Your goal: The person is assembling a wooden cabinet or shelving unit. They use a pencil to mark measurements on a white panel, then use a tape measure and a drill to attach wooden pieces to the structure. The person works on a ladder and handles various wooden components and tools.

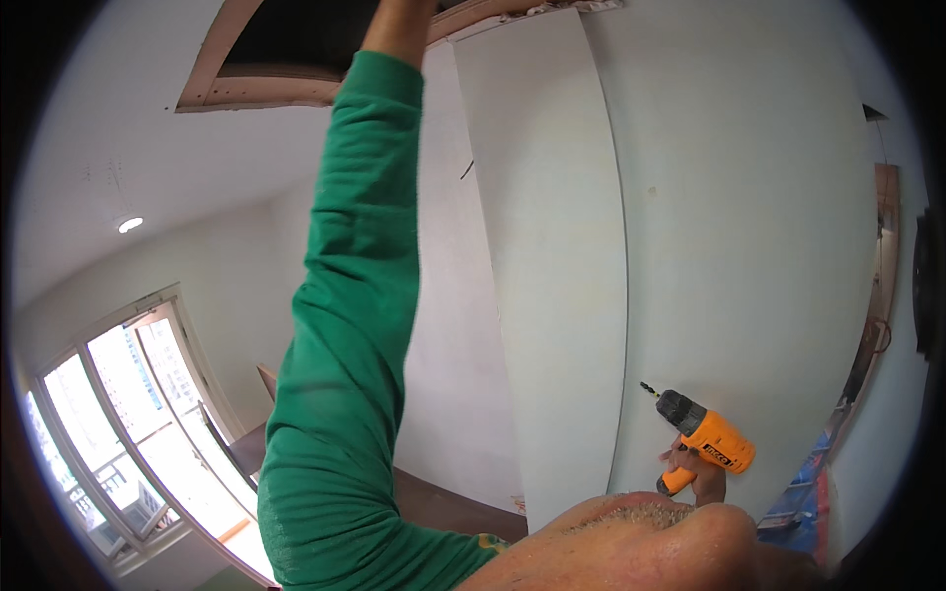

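Observation:
My right hand (705, 481) is closed round the grip of an orange and black cordless drill (717, 440). A dark bit (649, 390) sits in its chuck and points up and left, toward the edge of a tall pale panel (552, 246). Whether the bit touches anything, I cannot tell. My left arm, in a green sleeve (360, 256), is raised high. Only its wrist (399, 30) shows near a wood-framed opening (266, 92); the hand is cut off by the top edge.
A broad pale wall surface (749, 246) fills the right side. A short dark wire (467, 169) sticks out beside the panel. At the left are a bright window (128, 433) and a lit ceiling lamp (131, 225). Blue sheeting (803, 492) lies at lower right.

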The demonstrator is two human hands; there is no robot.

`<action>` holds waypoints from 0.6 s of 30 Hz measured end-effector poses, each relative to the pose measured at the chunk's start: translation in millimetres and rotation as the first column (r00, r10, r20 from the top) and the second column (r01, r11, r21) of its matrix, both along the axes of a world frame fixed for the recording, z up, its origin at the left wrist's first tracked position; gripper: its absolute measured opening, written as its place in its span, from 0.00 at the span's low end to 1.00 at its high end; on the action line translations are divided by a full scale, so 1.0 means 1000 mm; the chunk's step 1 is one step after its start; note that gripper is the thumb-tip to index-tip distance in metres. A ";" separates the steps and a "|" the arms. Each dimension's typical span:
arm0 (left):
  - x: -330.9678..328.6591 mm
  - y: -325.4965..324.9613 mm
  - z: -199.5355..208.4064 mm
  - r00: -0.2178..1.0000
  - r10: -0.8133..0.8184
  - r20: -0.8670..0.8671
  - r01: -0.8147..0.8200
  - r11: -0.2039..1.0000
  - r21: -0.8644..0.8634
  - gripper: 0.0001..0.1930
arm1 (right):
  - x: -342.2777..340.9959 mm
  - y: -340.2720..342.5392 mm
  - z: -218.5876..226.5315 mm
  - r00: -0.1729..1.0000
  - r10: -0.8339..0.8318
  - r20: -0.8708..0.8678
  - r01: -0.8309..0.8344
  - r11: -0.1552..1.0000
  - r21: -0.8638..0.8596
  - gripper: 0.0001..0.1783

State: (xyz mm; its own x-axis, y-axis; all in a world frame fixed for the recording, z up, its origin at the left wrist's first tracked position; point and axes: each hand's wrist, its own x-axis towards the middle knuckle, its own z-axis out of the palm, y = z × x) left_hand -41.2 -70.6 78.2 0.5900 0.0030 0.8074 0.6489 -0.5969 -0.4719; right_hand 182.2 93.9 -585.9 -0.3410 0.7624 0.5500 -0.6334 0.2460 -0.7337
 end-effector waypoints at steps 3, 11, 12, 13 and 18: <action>-0.003 0.004 0.004 0.972 0.226 -0.065 -0.225 0.974 0.024 0.48 | 0.003 -0.001 0.003 1.000 -0.009 -0.003 0.009 1.000 0.009 0.18; -0.019 0.065 0.023 0.723 0.690 0.026 -0.677 0.700 0.227 0.36 | -0.003 0.008 -0.010 1.000 0.028 -0.004 -0.027 0.997 0.072 0.18; -0.016 0.068 0.017 0.781 0.625 0.004 -0.613 0.764 0.200 0.35 | 0.000 0.013 -0.014 1.000 0.013 0.013 -0.014 0.998 0.067 0.19; -0.012 0.062 0.009 0.837 0.547 -0.007 -0.537 0.824 0.180 0.33 | 0.005 0.015 -0.012 0.999 -0.010 0.032 0.008 0.997 0.075 0.19; -0.022 0.063 0.006 0.857 0.507 -0.088 -0.474 0.844 0.250 0.31 | 0.001 0.004 -0.001 0.999 -0.011 0.038 0.010 1.000 0.027 0.17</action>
State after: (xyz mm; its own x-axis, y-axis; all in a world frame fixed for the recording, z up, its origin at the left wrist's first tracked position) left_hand -63.2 -7.5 84.3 0.6671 0.1626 0.7270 0.7439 -0.0934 -0.6617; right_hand 183.0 97.5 -587.1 -0.3544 0.7512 0.5569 -0.6025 0.2720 -0.7503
